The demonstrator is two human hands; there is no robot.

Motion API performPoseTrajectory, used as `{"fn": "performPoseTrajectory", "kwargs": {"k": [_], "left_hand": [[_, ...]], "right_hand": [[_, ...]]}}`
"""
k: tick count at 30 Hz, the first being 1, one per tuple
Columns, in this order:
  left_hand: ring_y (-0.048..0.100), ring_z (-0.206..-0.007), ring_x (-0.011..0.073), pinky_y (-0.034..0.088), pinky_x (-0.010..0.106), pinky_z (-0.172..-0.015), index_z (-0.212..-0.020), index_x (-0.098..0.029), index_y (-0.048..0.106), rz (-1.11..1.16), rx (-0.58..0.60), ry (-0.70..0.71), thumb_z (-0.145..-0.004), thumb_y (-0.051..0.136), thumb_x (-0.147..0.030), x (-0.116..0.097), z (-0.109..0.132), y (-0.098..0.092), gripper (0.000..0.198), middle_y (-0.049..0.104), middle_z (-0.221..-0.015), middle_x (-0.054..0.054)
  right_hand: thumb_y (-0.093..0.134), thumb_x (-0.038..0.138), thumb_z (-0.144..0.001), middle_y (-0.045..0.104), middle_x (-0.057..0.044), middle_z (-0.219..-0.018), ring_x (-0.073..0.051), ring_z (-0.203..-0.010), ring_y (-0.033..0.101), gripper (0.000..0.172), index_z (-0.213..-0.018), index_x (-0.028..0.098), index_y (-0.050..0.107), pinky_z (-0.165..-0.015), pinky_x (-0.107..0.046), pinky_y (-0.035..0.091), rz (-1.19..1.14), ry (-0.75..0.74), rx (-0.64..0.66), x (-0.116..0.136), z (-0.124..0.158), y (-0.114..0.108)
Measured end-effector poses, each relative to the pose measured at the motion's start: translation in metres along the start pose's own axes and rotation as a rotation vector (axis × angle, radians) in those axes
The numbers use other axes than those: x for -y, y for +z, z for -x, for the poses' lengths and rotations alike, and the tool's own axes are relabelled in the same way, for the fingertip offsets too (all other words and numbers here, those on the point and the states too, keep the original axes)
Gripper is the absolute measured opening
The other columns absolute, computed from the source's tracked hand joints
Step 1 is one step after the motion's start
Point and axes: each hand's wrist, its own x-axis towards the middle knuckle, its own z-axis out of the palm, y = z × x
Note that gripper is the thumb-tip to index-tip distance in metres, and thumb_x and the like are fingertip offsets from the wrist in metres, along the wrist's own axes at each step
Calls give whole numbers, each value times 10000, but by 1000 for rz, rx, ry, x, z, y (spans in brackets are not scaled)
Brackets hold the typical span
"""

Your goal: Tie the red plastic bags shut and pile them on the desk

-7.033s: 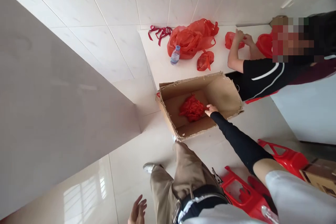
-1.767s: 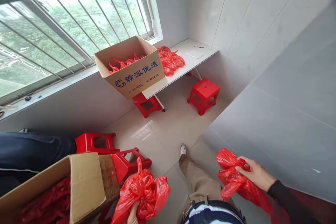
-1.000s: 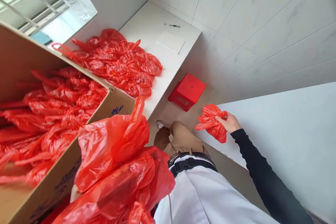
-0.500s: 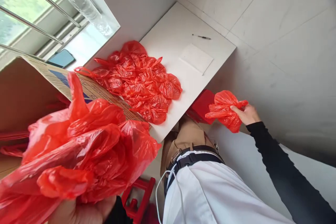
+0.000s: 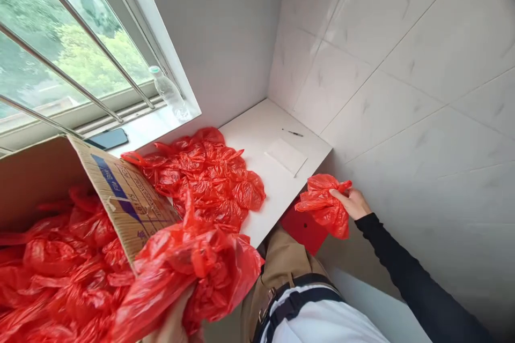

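My right hand (image 5: 351,202) pinches a crumpled red plastic bag (image 5: 324,201) out past the table's right edge. At the lower left, my left hand (image 5: 171,321) is closed on a larger bunched red plastic bag (image 5: 225,262); the bag hides most of the fingers. A pile of red plastic bags (image 5: 201,177) lies on the white table (image 5: 257,123), beyond my left hand. Left of that hand stands an open cardboard box (image 5: 132,203), full of more red plastic bags (image 5: 60,273).
A clear bottle (image 5: 171,94) and a phone (image 5: 108,138) rest on the windowsill beside metal bars. On the table lie a pen (image 5: 293,132) and a flat white sheet (image 5: 286,157). A red stool (image 5: 303,228) sits below the table edge. Tiled wall rises on the right.
My view has tilted up, showing more window and wall. The left hand with its bag has moved right and away from me, uncovering the box's contents. My right hand still holds its bag.
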Motion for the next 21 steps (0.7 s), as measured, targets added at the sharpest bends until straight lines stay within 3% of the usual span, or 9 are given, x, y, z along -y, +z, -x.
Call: {"fn": "performPoseTrajectory", "kwargs": {"k": [2,4,7,11,15,18,21], "left_hand": [[754,-894,316,641,348,-606,-991,-394,731,99,43,-35,-466,827,-295,8,0,26,543,793,-952,-76],[756,-904,306,650,385,-716,-1101,-348,699,144,119,-25,-536,815,-288,18,-5,57,580,787,-1025,-38],[726,-1042,311,619,425,-872,-1217,-289,643,147,217,46,-656,787,-283,30,-26,122,579,754,-1160,33],[709,-1067,290,588,427,-923,-1140,-184,668,91,325,104,-755,763,-261,27,-83,239,404,750,-1102,89],[703,-934,207,587,427,-855,-1088,-137,667,-41,410,150,-887,708,-281,1,-168,373,250,722,-1030,64],[685,-933,195,585,405,-828,-1116,-142,652,-121,440,199,-935,658,-324,-19,-234,469,257,693,-1079,66],[676,-985,213,579,429,-855,-1183,-152,634,-154,485,257,-940,649,-334,-34,-274,536,303,674,-1150,82]], "right_hand": [[637,398,-971,680,-14,-905,-156,-776,665,257,-985,142,658,-727,-334,577,-24,-40,29,11,-19,4],[626,412,-977,680,-18,-916,-154,-770,664,271,-1004,144,658,-710,-327,580,-46,-80,65,26,-46,11],[613,426,-984,678,-18,-913,-150,-762,664,288,-1012,142,654,-704,-322,579,-58,-136,98,54,-104,30],[619,413,-982,668,-10,-887,-143,-740,654,277,-1009,140,649,-690,-314,573,-38,-205,109,98,-216,68],[646,377,-967,671,-23,-952,-159,-802,657,243,-1043,147,649,-744,-344,575,8,-252,90,143,-344,111],[633,375,-976,675,-47,-1036,-176,-878,664,249,-1095,157,646,-796,-374,578,49,-276,89,174,-429,143],[614,375,-987,674,-55,-1077,-180,-904,663,244,-1108,166,649,-818,-379,576,106,-287,106,201,-485,166]]}}
